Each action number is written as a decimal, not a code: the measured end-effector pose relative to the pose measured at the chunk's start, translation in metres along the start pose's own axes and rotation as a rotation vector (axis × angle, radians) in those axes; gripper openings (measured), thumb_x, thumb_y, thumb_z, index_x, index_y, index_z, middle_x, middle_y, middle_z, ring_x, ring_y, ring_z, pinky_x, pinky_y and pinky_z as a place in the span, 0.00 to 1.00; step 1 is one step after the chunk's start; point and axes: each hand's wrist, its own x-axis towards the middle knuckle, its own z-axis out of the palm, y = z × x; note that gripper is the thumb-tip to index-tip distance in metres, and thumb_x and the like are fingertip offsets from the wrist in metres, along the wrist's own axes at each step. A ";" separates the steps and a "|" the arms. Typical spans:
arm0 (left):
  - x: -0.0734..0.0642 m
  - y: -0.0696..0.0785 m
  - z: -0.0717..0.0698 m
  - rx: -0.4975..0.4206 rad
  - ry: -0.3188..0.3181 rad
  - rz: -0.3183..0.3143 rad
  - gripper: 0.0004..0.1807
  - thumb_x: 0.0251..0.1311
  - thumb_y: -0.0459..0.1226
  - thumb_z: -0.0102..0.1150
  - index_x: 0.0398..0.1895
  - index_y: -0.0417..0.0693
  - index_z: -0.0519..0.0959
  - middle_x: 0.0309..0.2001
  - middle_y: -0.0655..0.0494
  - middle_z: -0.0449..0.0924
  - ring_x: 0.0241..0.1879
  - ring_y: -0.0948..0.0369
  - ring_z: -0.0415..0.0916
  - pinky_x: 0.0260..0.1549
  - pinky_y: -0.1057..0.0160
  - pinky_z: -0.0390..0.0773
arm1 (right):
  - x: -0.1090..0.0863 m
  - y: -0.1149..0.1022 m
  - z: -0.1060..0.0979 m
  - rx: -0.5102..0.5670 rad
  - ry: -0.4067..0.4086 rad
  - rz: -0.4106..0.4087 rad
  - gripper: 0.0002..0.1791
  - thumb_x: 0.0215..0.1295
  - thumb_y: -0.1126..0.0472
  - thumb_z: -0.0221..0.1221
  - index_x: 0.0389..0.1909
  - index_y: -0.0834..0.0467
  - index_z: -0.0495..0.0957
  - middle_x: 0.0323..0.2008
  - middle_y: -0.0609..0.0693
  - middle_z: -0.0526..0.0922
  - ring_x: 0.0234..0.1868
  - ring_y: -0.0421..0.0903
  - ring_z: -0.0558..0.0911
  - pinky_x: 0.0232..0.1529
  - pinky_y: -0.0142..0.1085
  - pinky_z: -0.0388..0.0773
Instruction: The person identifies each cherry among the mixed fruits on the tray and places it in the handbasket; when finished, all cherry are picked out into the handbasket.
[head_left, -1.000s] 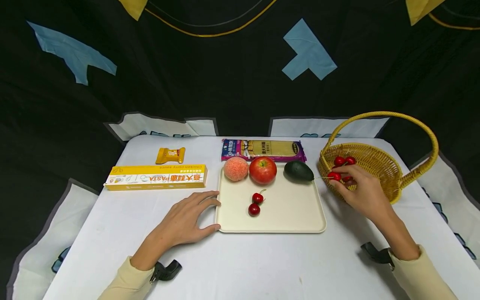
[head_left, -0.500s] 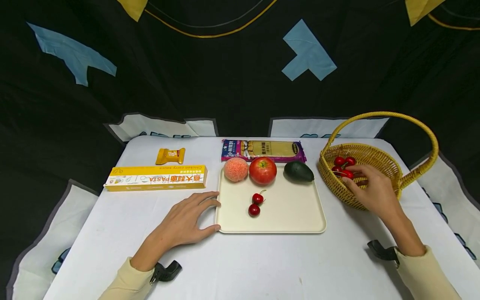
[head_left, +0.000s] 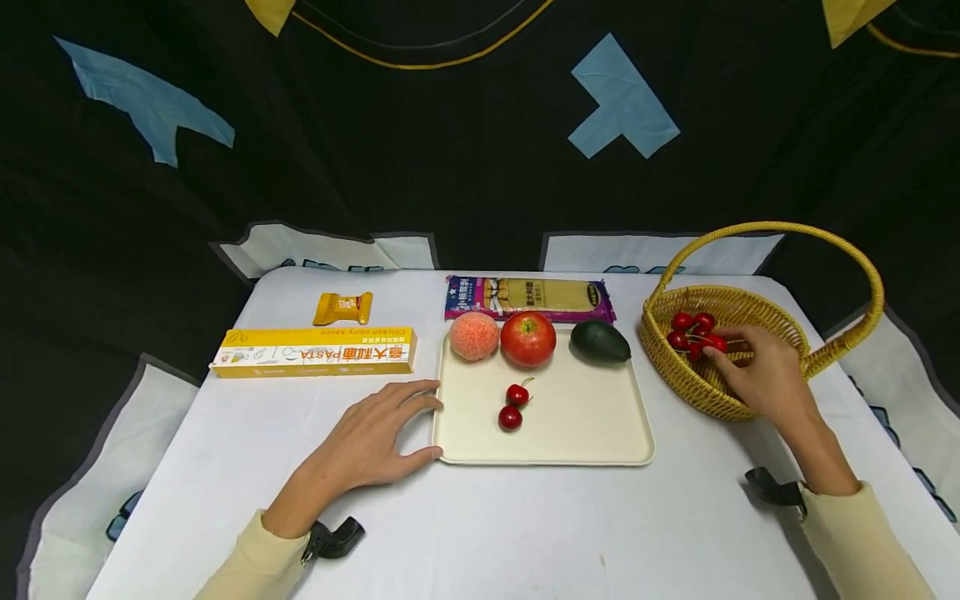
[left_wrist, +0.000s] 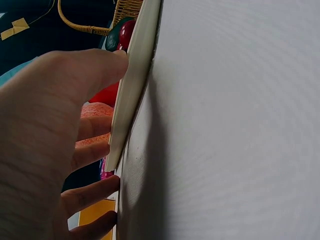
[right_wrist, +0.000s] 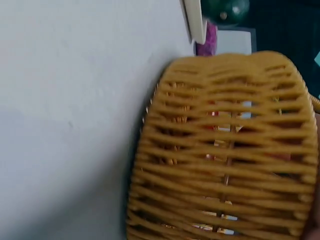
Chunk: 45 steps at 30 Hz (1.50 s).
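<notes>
My right hand reaches over the near rim of the wicker basket and pinches a red cherry between thumb and fingers. Several other cherries lie beside it in the basket. Basket weave fills much of the right wrist view and hides most of that hand. My left hand rests with spread fingers against the left edge of the cream tray; in the left wrist view its thumb touches the tray rim. Two cherries lie on the tray.
Along the tray's back sit a peach-like fuzzy ball, a red apple and a dark green avocado. Behind lies a pasta packet. At left are a yellow pasta box and a small yellow packet. The basket's handle arches up.
My right hand has moved right, deeper into the basket, taking the pinched cherry from near the left rim towards the other cherries. The left hand has stayed at the tray's edge.
</notes>
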 end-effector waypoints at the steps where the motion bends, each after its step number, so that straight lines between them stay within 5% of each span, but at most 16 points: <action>1: 0.000 0.000 0.000 0.000 0.001 -0.001 0.29 0.61 0.60 0.72 0.62 0.62 0.83 0.77 0.61 0.71 0.73 0.53 0.72 0.59 0.43 0.81 | 0.002 0.002 -0.001 0.001 -0.008 0.004 0.22 0.73 0.59 0.69 0.58 0.70 0.80 0.53 0.72 0.83 0.48 0.69 0.83 0.45 0.66 0.83; 10: -0.001 0.000 0.000 -0.004 -0.007 -0.005 0.29 0.61 0.61 0.72 0.62 0.62 0.83 0.78 0.61 0.71 0.72 0.53 0.73 0.58 0.42 0.81 | 0.015 0.016 -0.005 -0.023 -0.155 0.024 0.23 0.74 0.59 0.68 0.59 0.72 0.79 0.54 0.75 0.82 0.52 0.74 0.82 0.50 0.69 0.80; 27: 0.000 -0.001 -0.001 0.007 -0.002 0.007 0.29 0.61 0.61 0.72 0.62 0.62 0.83 0.77 0.60 0.72 0.72 0.53 0.73 0.59 0.44 0.81 | 0.023 0.028 -0.002 -0.037 -0.265 0.060 0.24 0.74 0.60 0.67 0.60 0.74 0.78 0.53 0.76 0.82 0.51 0.72 0.83 0.51 0.67 0.81; 39: 0.000 0.000 0.000 0.002 0.004 0.000 0.28 0.61 0.60 0.73 0.61 0.62 0.83 0.77 0.61 0.72 0.71 0.53 0.74 0.56 0.43 0.82 | 0.025 0.028 -0.002 -0.061 -0.292 0.051 0.24 0.74 0.62 0.67 0.61 0.74 0.77 0.55 0.76 0.81 0.52 0.71 0.81 0.53 0.68 0.80; 45: 0.000 0.001 -0.001 0.000 0.001 0.001 0.29 0.61 0.60 0.72 0.62 0.61 0.83 0.77 0.61 0.72 0.71 0.53 0.74 0.57 0.43 0.82 | 0.022 0.024 -0.001 -0.088 -0.226 0.000 0.23 0.73 0.62 0.68 0.61 0.73 0.79 0.56 0.77 0.80 0.57 0.75 0.78 0.57 0.73 0.75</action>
